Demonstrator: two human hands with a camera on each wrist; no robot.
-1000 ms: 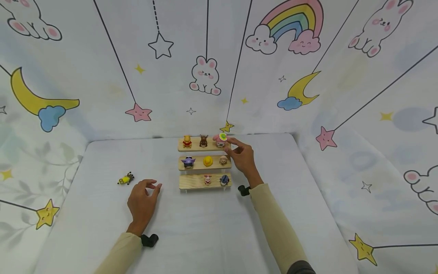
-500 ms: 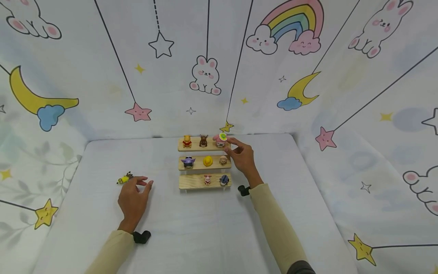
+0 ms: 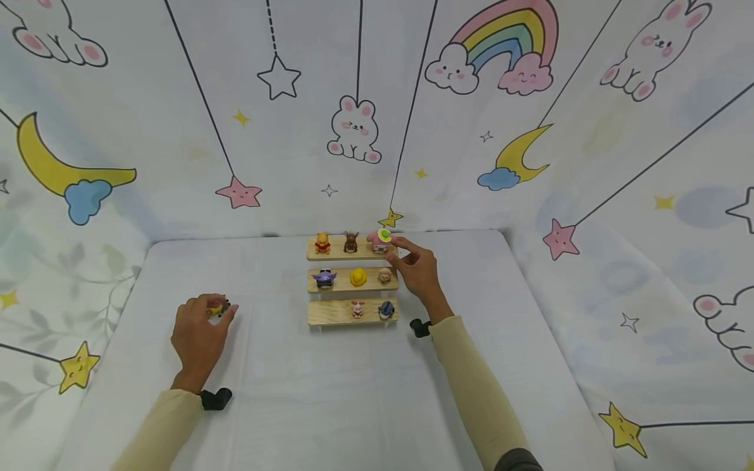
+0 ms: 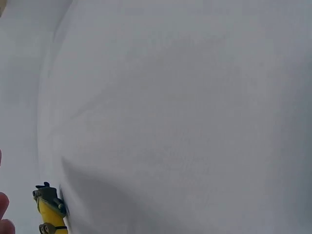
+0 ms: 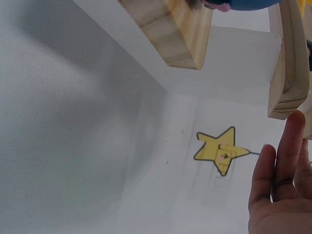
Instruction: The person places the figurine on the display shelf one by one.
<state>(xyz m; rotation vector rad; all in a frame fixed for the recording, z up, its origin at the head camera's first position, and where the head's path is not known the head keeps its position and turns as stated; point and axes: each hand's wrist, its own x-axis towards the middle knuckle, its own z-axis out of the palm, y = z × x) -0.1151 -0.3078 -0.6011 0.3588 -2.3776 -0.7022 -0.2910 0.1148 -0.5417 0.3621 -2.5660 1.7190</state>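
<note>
A small yellow-and-dark minion figurine (image 3: 215,311) lies on the white cloth at the left. My left hand (image 3: 197,337) arches over it, thumb and index finger spread on either side. In the left wrist view, the fingertips (image 4: 3,212) stand apart from the minion figurine (image 4: 49,209). At the right end of the rear shelf (image 3: 336,256), my right hand (image 3: 418,271) pinches a pink figurine (image 3: 378,242) bearing a green-and-yellow disc. The right wrist view shows several of its other fingers (image 5: 287,151) extended beside a shelf end; the pink figurine is out of sight there.
Three stepped wooden shelves hold small figurines. The rear one has a yellow bear (image 3: 322,243) and a brown figure (image 3: 350,242); the middle shelf (image 3: 341,288) a purple figure (image 3: 324,279); the front shelf (image 3: 330,318) a pink one (image 3: 357,309) and a blue-grey one (image 3: 386,309). Patterned cloth hangs behind.
My left hand has moved left, away from the shelves, and now arches over the minion figurine. The right hand stays at the pink figurine.
</note>
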